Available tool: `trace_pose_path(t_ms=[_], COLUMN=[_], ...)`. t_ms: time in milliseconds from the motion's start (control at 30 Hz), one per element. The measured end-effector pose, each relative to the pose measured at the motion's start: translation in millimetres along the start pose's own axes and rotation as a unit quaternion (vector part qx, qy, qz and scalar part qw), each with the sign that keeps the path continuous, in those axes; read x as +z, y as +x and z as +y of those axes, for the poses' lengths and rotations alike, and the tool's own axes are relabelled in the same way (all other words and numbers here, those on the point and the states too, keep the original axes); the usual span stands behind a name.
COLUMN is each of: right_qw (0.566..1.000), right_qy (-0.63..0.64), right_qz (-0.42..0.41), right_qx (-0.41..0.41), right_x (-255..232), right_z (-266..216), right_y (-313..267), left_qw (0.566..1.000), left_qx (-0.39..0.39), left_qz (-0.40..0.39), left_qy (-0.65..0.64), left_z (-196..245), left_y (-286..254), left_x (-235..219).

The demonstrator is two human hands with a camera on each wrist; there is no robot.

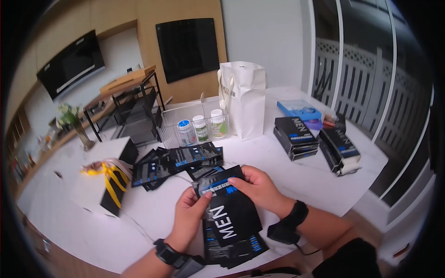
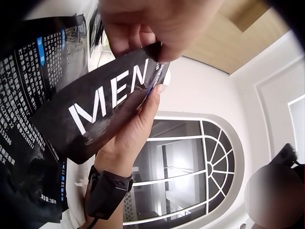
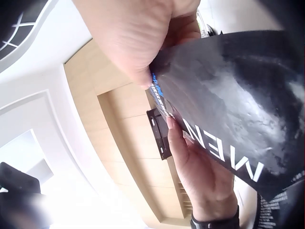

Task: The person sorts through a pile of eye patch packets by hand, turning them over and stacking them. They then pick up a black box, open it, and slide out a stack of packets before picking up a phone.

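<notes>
Both hands hold one black sachet [image 1: 230, 211] printed "MEN" in white, with small blue and white lettering along its far end. My left hand [image 1: 191, 211] pinches that end at its left side, thumb on top. On the right side my right hand [image 1: 264, 190] pinches the same end, thumb also on top. In the left wrist view the sachet [image 2: 102, 100] hangs tilted between the two hands. Below it lies a small pile of similar black sachets [image 1: 222, 252], printed side up. Beyond the hands, more black sachets [image 1: 178, 162] are spread in a loose heap.
A clear ribbed bin [image 1: 168, 127] with three supplement bottles stands behind the heap, beside a white paper bag [image 1: 250, 102]. Black "MEN" boxes [image 1: 296, 134] and a blue box [image 1: 299, 110] sit at the right. At left is a white-and-black box with a yellow ribbon [image 1: 111, 180].
</notes>
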State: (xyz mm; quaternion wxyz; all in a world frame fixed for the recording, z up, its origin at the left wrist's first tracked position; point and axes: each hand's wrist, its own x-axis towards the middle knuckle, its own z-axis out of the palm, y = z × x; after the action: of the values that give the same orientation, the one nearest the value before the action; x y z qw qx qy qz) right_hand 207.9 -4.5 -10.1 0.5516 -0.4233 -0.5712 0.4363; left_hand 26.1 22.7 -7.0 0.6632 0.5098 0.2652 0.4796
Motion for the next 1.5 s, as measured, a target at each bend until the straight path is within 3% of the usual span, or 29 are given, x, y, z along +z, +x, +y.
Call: trace_pose_path(t_ms=[100,267,333,467,500,600,733,967,1033,1133,1233,1300,1500], right_qw=[0.998,0.999,0.998,0.996,0.990,0.987,0.996,0.995,0.993,0.992,0.990,0.993,0.996], right_qy=[0.034,-0.023,-0.045,-0.032,-0.095,-0.097,-0.046,-0.007,0.002,-0.001,0.079,-0.030,-0.022], right_qz=[0.036,0.033,0.041,0.057,0.044,0.070,0.056,0.067,0.084,0.098,0.093,0.057,0.053], right_qx=[-0.041,0.005,-0.033,-0.057,-0.094,-0.104,-0.057,-0.079,-0.085,-0.084,-0.068,-0.103,-0.075], right_x=[12,5,6,15,10,11,12,14,13,10,13,19,13], right_z=[-16,-15,-14,-23,-20,-19,-22,-22,-21,-20,-20,-19,-17], right_y=[-5,-5,-3,-11,-13,-14,-8,-10,-7,-7,-11,-14,-5], left_qw=[0.998,0.995,0.994,0.997,0.997,0.996,0.994,0.994,0.986,0.985,0.990,0.994,0.996], left_qx=[-0.050,-0.053,-0.056,-0.045,-0.043,-0.040,-0.037,-0.044,-0.061,-0.069,-0.049,-0.041,-0.007], left_qz=[-0.028,-0.078,-0.097,-0.057,-0.065,-0.073,-0.102,-0.089,-0.098,-0.155,-0.122,-0.084,-0.088], left_qy=[0.010,0.024,-0.001,0.017,0.022,0.025,-0.016,-0.042,-0.116,-0.010,-0.059,-0.063,-0.032], left_z=[-2,9,8,0,-1,1,11,4,12,1,-1,-1,4], left_y=[-1,-4,-5,-1,0,-1,-5,-4,-9,-7,-6,-4,-7], left_x=[-9,-8,-7,-14,-15,-13,-5,-6,2,-8,-6,-7,-5])
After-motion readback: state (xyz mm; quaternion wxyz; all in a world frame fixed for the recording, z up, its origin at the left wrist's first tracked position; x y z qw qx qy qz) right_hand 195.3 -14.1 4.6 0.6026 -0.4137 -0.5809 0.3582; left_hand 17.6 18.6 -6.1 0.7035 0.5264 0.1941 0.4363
